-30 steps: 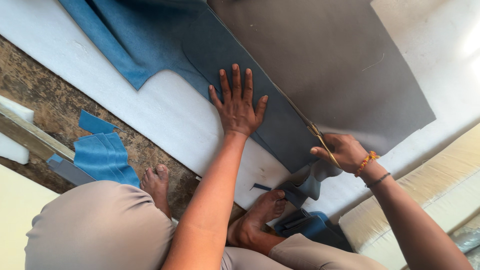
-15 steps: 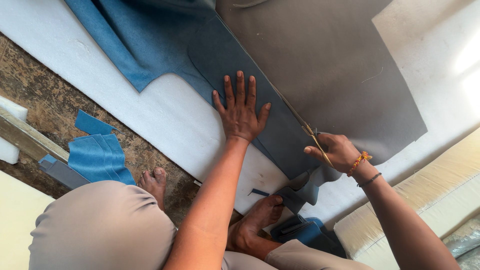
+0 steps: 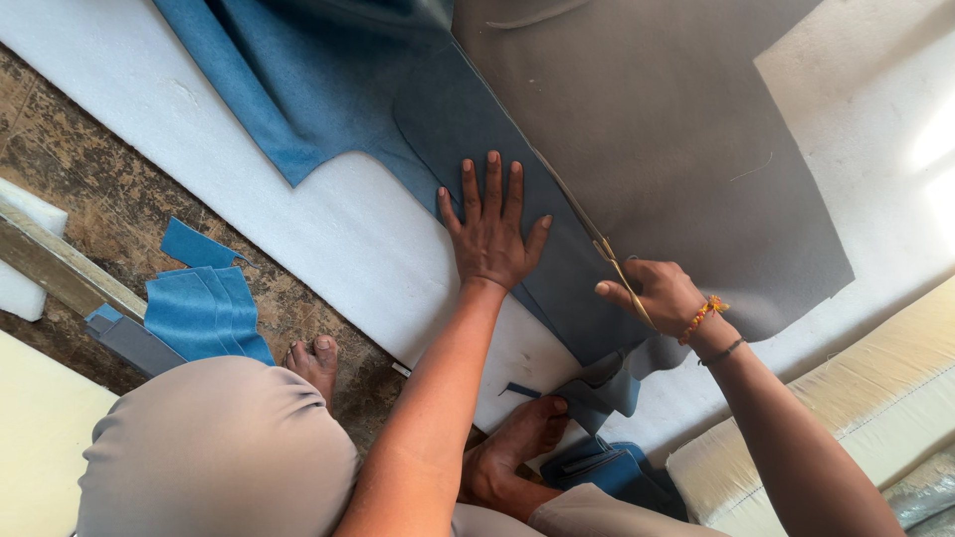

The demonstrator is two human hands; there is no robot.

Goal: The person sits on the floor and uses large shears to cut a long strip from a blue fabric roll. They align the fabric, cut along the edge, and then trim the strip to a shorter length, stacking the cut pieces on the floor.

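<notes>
Head view. Left hand (image 3: 490,236): fingers spread, palm flat, pinning the blue cloth (image 3: 468,129) to the white foam sheet (image 3: 328,249) so it lies taut. Right hand (image 3: 657,293): clasped around scissors (image 3: 597,239), blades along the grey pattern (image 3: 676,129) edge. Cloth scraps (image 3: 204,303) on the floor.

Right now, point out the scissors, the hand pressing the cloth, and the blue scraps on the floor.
scissors (image 3: 595,239), head view, on the blades.
left hand (image 3: 490,244), head view, back of the hand.
blue scraps (image 3: 204,308), head view, middle of the biggest piece.
</notes>
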